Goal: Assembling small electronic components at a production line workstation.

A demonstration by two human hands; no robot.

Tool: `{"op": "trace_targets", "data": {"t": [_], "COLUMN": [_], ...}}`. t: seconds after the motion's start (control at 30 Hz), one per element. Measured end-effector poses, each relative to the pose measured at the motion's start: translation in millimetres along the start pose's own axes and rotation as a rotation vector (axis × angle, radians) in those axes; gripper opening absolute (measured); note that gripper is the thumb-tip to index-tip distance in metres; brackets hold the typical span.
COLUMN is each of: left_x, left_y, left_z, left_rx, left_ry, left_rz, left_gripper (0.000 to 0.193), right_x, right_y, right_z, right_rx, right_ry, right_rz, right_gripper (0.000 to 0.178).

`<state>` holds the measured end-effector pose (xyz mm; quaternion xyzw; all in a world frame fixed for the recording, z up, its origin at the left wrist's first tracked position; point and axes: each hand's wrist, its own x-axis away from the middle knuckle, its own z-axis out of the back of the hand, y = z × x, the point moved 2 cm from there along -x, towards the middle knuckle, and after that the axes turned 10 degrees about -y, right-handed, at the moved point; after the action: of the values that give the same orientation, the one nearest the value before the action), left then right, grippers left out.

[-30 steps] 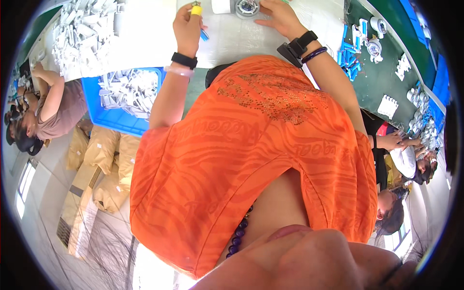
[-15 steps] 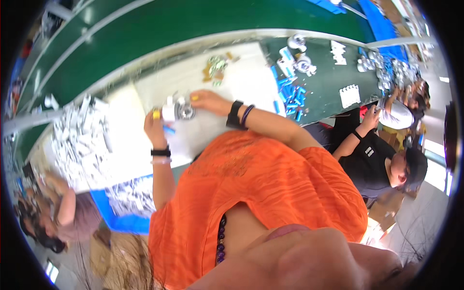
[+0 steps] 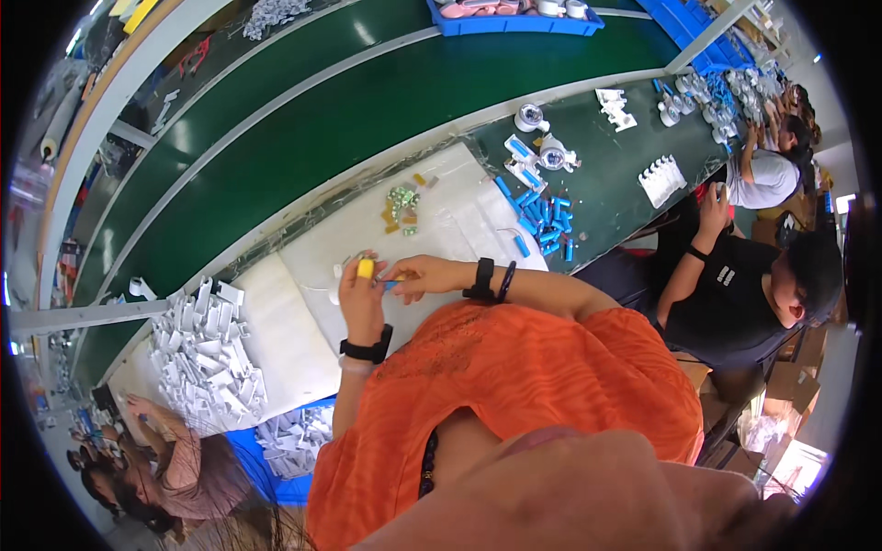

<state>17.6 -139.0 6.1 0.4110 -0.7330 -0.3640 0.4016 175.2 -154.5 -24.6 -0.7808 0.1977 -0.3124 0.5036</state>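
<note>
My left hand [image 3: 361, 298] is raised over the white work mat, fingers curled and a yellow cover on one fingertip. It closes round a white plastic part [image 3: 335, 296], mostly hidden behind the fingers. Just right of it, my right hand [image 3: 423, 276] pinches a small blue cylinder [image 3: 391, 284], its end close to the left hand's fingers. Beyond both hands, several small green and yellowish pieces [image 3: 401, 207] lie on the mat [image 3: 450, 216]. A pile of blue cylinders [image 3: 548, 220] is to the right, beside white round devices [image 3: 553, 154].
White plastic housings [image 3: 207, 349] are heaped at the left, above a blue bin [image 3: 246, 450] of more. A green conveyor [image 3: 386, 92] runs behind, with a blue tray [image 3: 514, 23] on it. A metal post [image 3: 87, 319] juts in at left. A co-worker in black [image 3: 726, 294] sits at right.
My hands have come together; the white round device between them is now mostly hidden. My right hand now pinches a blue cylinder. The whole view has shifted, showing more conveyor.
</note>
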Motion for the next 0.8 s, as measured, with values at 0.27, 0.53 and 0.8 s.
{"op": "trace_targets", "data": {"t": [0.27,0.53,0.8], "left_x": [-15.8,-22.1,-29.7], "left_y": [-22.2,-39.8,-59.2], "left_z": [-34.9,-56.0,-84.5], "left_rx": [-0.111,-0.077,-0.168], "left_ry": [-0.173,-0.214,-0.346], "left_rz": [0.192,0.31,0.477], "left_gripper": [0.026,0.027,0.026], "right_x": [73.7,157.7,228.1], "right_y": [27.1,30.1,46.7], "right_z": [25.7,56.2,109.8], "right_rx": [-0.113,-0.18,-0.109], "right_ry": [0.247,0.559,0.894], "right_rz": [0.107,0.183,0.3], "right_gripper": [0.029,0.024,0.025]}}
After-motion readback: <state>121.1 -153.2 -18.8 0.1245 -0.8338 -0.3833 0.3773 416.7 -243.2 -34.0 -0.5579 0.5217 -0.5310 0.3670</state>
